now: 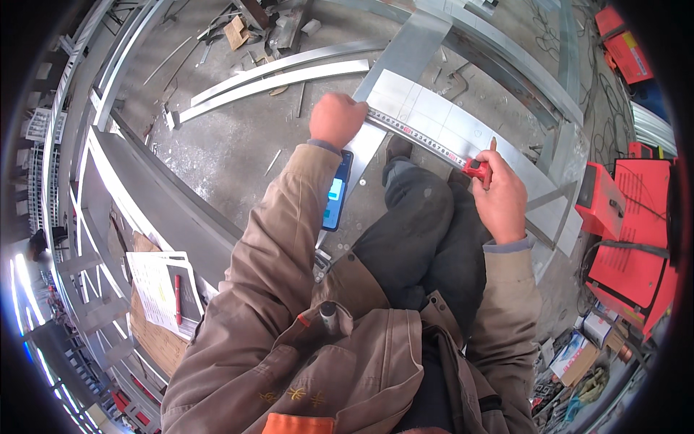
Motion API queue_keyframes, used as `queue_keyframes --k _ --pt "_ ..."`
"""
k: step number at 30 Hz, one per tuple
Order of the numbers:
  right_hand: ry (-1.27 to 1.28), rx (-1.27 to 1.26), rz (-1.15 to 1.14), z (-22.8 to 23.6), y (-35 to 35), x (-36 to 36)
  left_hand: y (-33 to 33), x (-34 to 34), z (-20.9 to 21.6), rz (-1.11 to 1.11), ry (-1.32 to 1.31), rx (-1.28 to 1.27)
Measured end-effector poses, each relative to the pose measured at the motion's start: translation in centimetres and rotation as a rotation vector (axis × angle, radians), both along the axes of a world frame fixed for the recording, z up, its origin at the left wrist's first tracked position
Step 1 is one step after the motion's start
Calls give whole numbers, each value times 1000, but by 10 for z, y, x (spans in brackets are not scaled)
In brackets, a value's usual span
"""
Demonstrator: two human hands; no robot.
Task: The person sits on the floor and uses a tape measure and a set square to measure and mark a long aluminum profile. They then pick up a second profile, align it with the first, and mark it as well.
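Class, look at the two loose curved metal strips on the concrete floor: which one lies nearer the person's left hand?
The lower, brighter strip: its right end stops close to the left hand, while the duller strip lies beyond it.

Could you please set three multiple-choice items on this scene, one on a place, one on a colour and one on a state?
1. Where does the left hand rest?
A. On the end of the tape measure blade, on the metal plate
B. On the clipboard
C. On the red machine

2. What colour is the tape measure case in the right hand?
A. Blue
B. Red
C. Yellow

3. How does the tape blade lie?
A. Wound up in its case
B. Drawn out across the plate between the hands
C. Hanging off the bench

Answers:
1 A, the hand presses the blade's end to the plate's corner.
2 B, the case shows red beside the fingers.
3 B, the marked blade spans from hand to hand.
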State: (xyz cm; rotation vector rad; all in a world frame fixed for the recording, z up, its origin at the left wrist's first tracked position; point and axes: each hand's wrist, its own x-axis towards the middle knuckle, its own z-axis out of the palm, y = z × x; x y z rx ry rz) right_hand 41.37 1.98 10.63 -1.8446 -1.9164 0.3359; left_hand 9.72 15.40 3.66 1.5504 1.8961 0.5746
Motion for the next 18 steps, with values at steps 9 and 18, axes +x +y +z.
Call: queue_keyframes --k 9,18 --pt "21 -84 -11 8 3 4 -8 4 3 13 -36 27" --pt "22 -58 -6 6 3 4 -7 5 -3 13 -61 41"
